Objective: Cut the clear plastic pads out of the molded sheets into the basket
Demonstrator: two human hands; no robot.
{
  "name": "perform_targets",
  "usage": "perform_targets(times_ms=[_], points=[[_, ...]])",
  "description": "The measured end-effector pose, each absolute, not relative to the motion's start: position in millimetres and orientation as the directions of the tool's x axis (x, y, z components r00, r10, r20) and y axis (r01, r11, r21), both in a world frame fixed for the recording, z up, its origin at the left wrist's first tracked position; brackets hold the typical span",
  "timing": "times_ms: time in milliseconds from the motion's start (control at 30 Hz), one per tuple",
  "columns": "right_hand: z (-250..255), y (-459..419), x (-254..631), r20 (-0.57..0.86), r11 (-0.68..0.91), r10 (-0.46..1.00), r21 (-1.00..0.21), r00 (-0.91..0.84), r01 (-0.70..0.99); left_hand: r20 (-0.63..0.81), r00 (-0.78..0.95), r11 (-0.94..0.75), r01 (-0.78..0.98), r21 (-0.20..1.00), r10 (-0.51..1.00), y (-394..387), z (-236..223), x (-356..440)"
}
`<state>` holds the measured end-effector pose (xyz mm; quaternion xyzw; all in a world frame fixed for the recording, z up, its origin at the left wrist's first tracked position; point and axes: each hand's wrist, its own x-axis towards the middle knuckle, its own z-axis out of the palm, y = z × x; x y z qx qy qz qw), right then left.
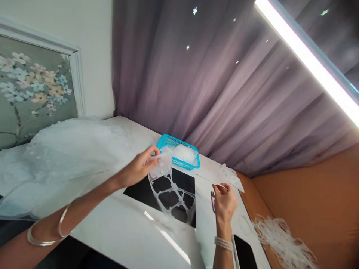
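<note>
My left hand (146,164) pinches the top of a sheer white fabric piece (162,165) with small pale dots on it. A net-like white strip (168,190) with large holes hangs below that hand over a black mat (183,179). Whether strip and fabric are one piece, I cannot tell. On the right, my right hand (226,200) is closed in a pinch on a thin pale stick-like thing, partly hidden by the fingers. Just left of this hand lies a small pink-handled tool (212,201) with dark tips.
A blue basket (159,144) with white material (185,154) stands at the table's back edge. Sheer white fabric (70,157) is heaped at left. White lace (232,176), a phone (244,252) and tangled white cords (286,243) are at right. A bright light tube (308,56) hangs above.
</note>
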<state>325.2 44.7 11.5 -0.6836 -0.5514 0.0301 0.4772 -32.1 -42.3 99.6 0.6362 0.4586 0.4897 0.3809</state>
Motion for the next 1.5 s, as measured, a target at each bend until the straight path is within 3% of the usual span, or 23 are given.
perform_targets(times_ms=[133,233,333,433,500,567,700,800,900,1000,1100,1200,1500], points=[[25.8,26.0,320.3,0.565,0.076,0.710,-0.654,0.420,0.752,0.257,0.160,-0.259,-0.009,0.966,0.953,-51.3,165.2,-55.7],[39.1,6.4,312.1,0.566,0.078,0.655,-0.709,0.500,0.701,0.087,0.443,-0.092,-0.010,0.996,0.892,-45.8,192.0,-46.9],[50.8,-11.8,303.3,0.449,0.126,0.711,-0.839,0.542,0.530,-0.062,0.674,0.023,0.067,0.997,0.736,-33.6,193.8,-19.4],[56.5,-20.2,297.9,0.335,0.224,0.823,-0.934,0.459,0.279,-0.138,0.770,0.029,0.154,0.988,0.623,-9.4,169.9,7.5],[55.5,-17.8,296.4,0.282,0.242,0.876,-0.959,0.390,0.150,-0.149,0.746,-0.064,0.249,0.966,0.649,13.9,138.9,20.3],[50.6,-10.5,295.1,0.241,0.228,0.916,-0.971,0.320,0.077,-0.101,0.606,-0.251,0.468,0.847,0.789,38.0,99.4,28.7],[33.5,4.7,287.8,0.147,0.153,0.969,-0.988,0.199,-0.014,-0.023,0.424,-0.284,0.645,0.710,0.905,65.5,27.2,30.0],[21.1,8.6,278.0,0.063,0.064,0.992,-0.998,0.105,-0.005,0.074,0.338,-0.306,0.710,0.634,0.938,60.5,0.5,17.9],[13.2,9.3,264.8,-0.030,-0.030,0.999,-0.998,-0.013,0.047,0.166,0.372,-0.400,0.740,0.541,0.913,36.8,-14.0,5.5],[9.2,11.5,247.2,-0.123,-0.111,0.980,-0.990,-0.159,0.085,0.278,0.535,-0.597,0.768,0.234,0.798,1.3,-33.7,3.4],[5.5,15.9,229.0,-0.194,-0.160,0.949,-0.975,-0.249,0.152,0.302,0.555,-0.591,0.806,0.035,0.775,-30.5,-54.6,10.2],[-0.1,21.3,219.0,-0.220,-0.174,0.946,-0.964,-0.237,0.198,0.312,0.517,-0.541,0.841,-0.013,0.797,-44.8,-64.6,15.6],[-6.3,28.8,223.4,-0.072,-0.017,0.978,-0.963,-0.197,0.269,0.279,0.537,-0.560,0.829,0.005,0.796,-42.7,-50.9,7.1]])
